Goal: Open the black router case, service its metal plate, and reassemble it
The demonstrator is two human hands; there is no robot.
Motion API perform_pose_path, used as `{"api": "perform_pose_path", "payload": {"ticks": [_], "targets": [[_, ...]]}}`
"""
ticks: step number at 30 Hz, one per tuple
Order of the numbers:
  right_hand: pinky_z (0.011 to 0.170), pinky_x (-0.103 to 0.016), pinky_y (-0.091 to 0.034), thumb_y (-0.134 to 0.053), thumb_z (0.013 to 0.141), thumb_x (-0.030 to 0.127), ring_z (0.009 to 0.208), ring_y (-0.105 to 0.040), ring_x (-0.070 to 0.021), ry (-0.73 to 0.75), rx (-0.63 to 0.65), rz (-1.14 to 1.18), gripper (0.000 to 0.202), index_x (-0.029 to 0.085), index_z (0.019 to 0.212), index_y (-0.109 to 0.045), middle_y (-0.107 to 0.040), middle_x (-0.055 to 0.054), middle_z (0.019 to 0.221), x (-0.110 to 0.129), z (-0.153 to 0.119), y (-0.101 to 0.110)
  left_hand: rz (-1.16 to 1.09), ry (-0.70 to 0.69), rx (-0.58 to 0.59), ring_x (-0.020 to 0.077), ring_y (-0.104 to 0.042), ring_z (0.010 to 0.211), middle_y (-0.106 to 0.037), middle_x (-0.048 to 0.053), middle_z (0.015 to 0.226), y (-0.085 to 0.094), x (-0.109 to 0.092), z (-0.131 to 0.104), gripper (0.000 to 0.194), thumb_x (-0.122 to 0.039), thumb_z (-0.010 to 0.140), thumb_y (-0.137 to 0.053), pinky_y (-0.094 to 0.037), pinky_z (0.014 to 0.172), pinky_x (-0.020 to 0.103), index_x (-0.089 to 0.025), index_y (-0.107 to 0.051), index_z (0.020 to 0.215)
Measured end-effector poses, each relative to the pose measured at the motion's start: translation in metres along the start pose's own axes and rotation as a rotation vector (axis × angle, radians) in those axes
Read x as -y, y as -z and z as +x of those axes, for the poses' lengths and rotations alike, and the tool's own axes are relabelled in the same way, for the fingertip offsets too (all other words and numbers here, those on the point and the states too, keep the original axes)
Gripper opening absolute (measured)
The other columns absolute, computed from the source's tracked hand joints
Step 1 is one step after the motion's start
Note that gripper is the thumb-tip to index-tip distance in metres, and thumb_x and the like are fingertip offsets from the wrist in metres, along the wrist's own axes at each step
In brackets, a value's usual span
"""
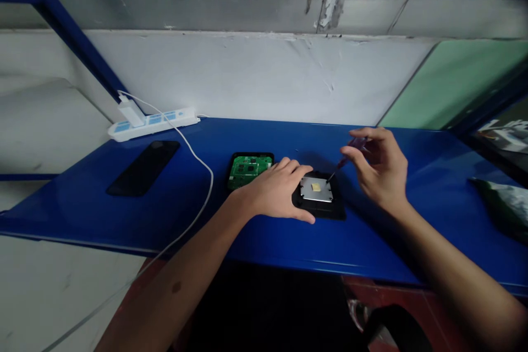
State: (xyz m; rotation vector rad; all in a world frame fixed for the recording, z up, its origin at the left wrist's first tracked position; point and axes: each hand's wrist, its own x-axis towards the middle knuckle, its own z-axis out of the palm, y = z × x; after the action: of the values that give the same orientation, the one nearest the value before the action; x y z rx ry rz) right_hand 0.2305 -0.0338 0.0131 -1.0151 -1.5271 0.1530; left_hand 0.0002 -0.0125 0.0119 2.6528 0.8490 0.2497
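Left hand [280,190]: clasped on the left end of the black cover [338,211], thumb at the near edge and fingers at the far edge, presumably so that turning is prevented.
Right hand [377,168]: closed on the screwdriver [342,163], which is tilted so that the far right corner of the metal plate [307,192] can be met by its tip.
Metal plate: carried face up on the cover, probably for access from above; a yellow pad [316,187] is seen near its middle.
Circuit board [249,167]: set just left of the cover, likely for nearness without obstruction.
Phone [144,169]: laid at the left of the tabletop [268,247], well apart from the screwdriver.
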Motion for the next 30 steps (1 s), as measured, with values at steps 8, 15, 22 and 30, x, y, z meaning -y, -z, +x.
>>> {"api": "perform_pose_path", "payload": {"ticks": [8,15,22,30], "targets": [[0.071,-0.037,-0.062,-0.063,0.093,0.035,0.087,-0.071,-0.0192,-0.057,0.078,0.028,0.029,0.03,0.121,-0.06,-0.07,-0.005,0.108,0.0071,-0.0015,0.0025,0.004,-0.011,-0.025,0.0334,-0.044,0.125,-0.052,0.013,0.134,-0.0005,0.0,0.0,0.102,-0.078,0.07,-0.066,-0.04,0.105,0.047,-0.019,-0.037,0.148],[0.065,-0.031,-0.06,-0.077,0.081,0.034,0.075,-0.063,-0.015,0.021,0.021,-0.039,0.031,0.029,0.109,-0.065,-0.06,-0.001,0.093,0.0013,-0.0001,0.0013,0.012,-0.013,-0.025,0.0334,-0.045,0.125,-0.053,0.013,0.134,-0.0018,0.0013,-0.0001,0.103,-0.078,0.07,-0.067,-0.042,0.103,0.047,-0.018,-0.037,0.148],[0.068,-0.035,-0.059,-0.053,0.098,0.03,0.085,-0.071,-0.0187,-0.047,0.078,0.034,0.028,0.029,0.126,-0.055,-0.07,-0.005,0.103,0.0052,-0.0027,0.0007,0.008,0.003,-0.009,0.0329,-0.044,0.126,-0.052,0.013,0.135,0.0012,-0.0019,0.0001,0.102,-0.076,0.07,-0.069,-0.04,0.106,0.046,-0.017,-0.038,0.147],[0.067,-0.034,-0.059,-0.067,0.089,0.036,0.084,-0.065,-0.0181,-0.035,0.072,-0.059,0.031,0.029,0.119,-0.06,-0.06,-0.004,0.1,0.0043,-0.0018,0.0013,-0.001,0.001,-0.011,0.0337,-0.046,0.123,-0.053,0.014,0.132,0.0026,-0.0017,-0.0004,0.102,-0.075,0.068,-0.07,-0.042,0.104,0.047,-0.017,-0.04,0.146]]}}
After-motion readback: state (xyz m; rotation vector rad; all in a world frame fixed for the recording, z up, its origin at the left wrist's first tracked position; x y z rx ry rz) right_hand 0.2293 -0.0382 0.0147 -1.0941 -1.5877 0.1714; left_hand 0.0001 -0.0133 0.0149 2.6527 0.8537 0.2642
